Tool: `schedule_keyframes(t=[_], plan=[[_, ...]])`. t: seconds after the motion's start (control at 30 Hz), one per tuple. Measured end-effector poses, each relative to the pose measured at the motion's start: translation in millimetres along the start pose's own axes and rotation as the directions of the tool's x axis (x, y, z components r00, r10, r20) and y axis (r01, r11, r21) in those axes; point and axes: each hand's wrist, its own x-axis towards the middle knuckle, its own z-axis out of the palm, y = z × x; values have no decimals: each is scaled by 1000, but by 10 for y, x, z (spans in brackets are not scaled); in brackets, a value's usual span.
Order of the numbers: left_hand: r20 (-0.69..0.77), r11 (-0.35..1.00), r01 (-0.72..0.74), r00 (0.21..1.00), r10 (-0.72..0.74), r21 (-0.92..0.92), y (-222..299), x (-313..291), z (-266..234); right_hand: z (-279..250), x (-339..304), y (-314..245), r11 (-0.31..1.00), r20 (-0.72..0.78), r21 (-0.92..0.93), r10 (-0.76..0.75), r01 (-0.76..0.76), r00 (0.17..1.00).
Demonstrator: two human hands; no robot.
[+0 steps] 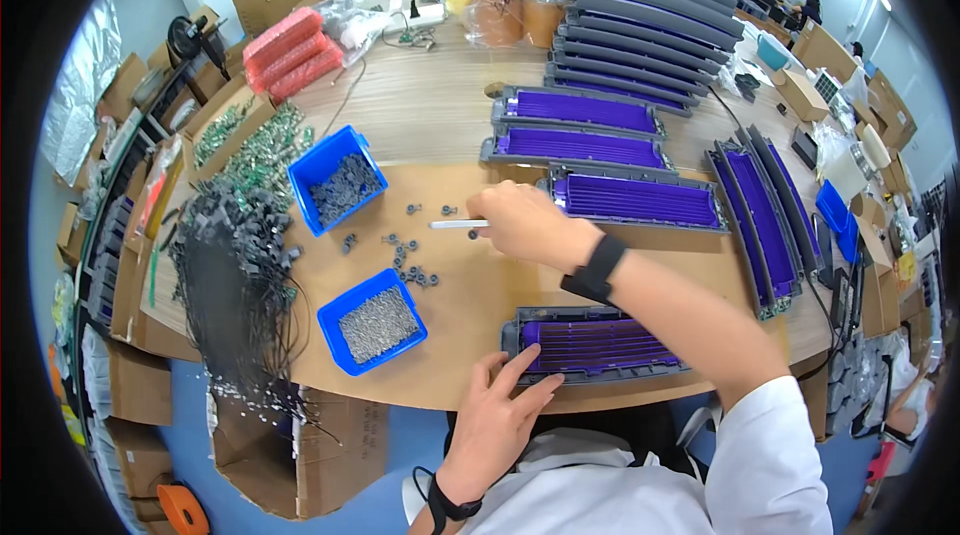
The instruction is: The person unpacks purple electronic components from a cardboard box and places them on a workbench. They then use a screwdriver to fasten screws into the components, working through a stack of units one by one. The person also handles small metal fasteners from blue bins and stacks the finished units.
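Observation:
My right hand (520, 223) is closed around a slim, pale stick-like tool (456, 225), pointing left; its exact kind cannot be made out. Under and beside the tool, small dark grey round parts with screws (402, 253) lie scattered on brown cardboard. My left hand (493, 422) has its fingers spread, the fingertips resting on the left end of a long grey panel with a purple slatted inside (600, 345) at the table's near edge. Left of my hands stand a blue bin of dark grey parts (345, 187) and a blue bin of small silvery screws (378, 323).
More purple-and-grey panels (640, 197) lie beyond my right arm, with a stack of grey ones (640, 45) behind. Upright panels (755, 215) stand at right. Tangled black cables (235, 275) and green circuit boards (265, 150) crowd the left. An open cardboard box (340, 450) sits below the table.

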Motion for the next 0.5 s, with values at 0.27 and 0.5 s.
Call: schedule_keyframes(t=[0.27,0.5], plan=[[-187,903,187,943,-275,-388,-125,99,-37,-622,-1133,-264,980,82,197,8,-24,997],[-250,934,191,930,-271,-301,-260,433,169,-221,-1364,-206,999,-5,28,-42,42,999]])
